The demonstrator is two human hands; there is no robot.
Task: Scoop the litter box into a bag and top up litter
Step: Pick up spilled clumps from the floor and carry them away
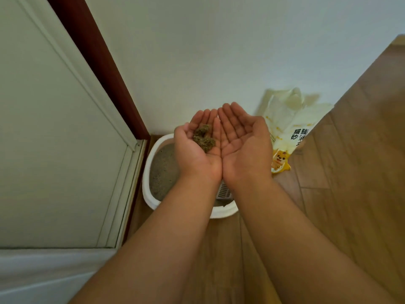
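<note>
Where cupped hands meet, litter bag (pixel 291 128) reads "猫砂".

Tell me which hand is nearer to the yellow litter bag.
Right. The right hand, palm up, is just beside the yellow litter bag; the left hand, carrying a clump, is farther away.

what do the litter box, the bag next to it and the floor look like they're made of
White round-cornered litter box: looks like smooth moulded plastic, with a thick rounded, slightly glossy rim. Yellow-and-white printed cat litter bag: probably thin plastic film, since it is crumpled and shiny at the top. Brown plank floor: wood or wood-look laminate, with visible grain and plank seams.
</note>
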